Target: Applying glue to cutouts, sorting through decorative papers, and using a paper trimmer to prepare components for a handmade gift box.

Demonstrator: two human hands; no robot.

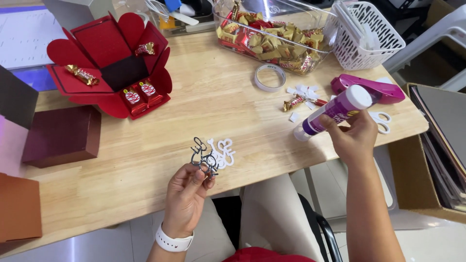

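A thin silver-grey cut-out of looping script letters (203, 157) was pinched between the thumb and fingertips of the left hand (186, 196), held just above the near edge of the light wooden table (160, 145). A matching white paper cut-out (222, 152) lay flat on the table just behind and to the right of it, close to that same near edge; whether the two touched could not be told. The left wrist wore a white band (173, 240).

The right hand (353, 138) was closed around a purple and white glue stick (335, 110), held tilted with its white cap end up, over the table's near right corner. Behind it, by the right edge, lay a magenta plastic tool (371, 88) and white-handled scissors (382, 120). Small white paper scraps (302, 91) and a gold-wrapped sweet (294, 103) lay beside them, with a roll of clear tape (270, 77) further in.

Along the far edge stood a clear plastic tub of wrapped chocolates (272, 39) and a white slotted basket (366, 34). Toward the far left corner sat a red card box unfolded into petal-shaped flaps (109, 58), with small chocolate bars (140, 92) in it. A dark maroon box lid (60, 136) rested near the left edge.
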